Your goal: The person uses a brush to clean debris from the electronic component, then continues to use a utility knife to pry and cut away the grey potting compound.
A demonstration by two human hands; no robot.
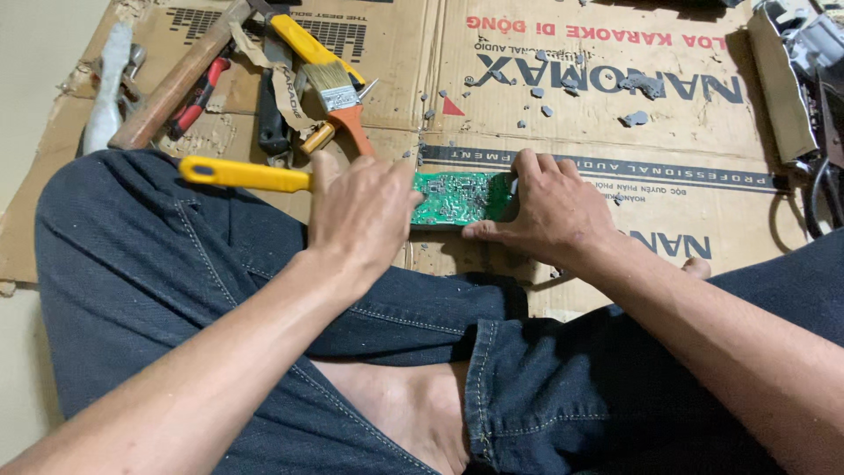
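A green circuit board (459,198) lies flat on the cardboard sheet (563,132) spread over the floor, directly between the person's two hands. The right hand (549,211) is closed on the board's right end, thumb along its near edge and fingers over the top. The left hand (360,215) covers the board's left end and grips a yellow-handled tool (242,173), its handle pointing left over the knee. A paintbrush (338,92) and hammer (180,79) lie beyond.
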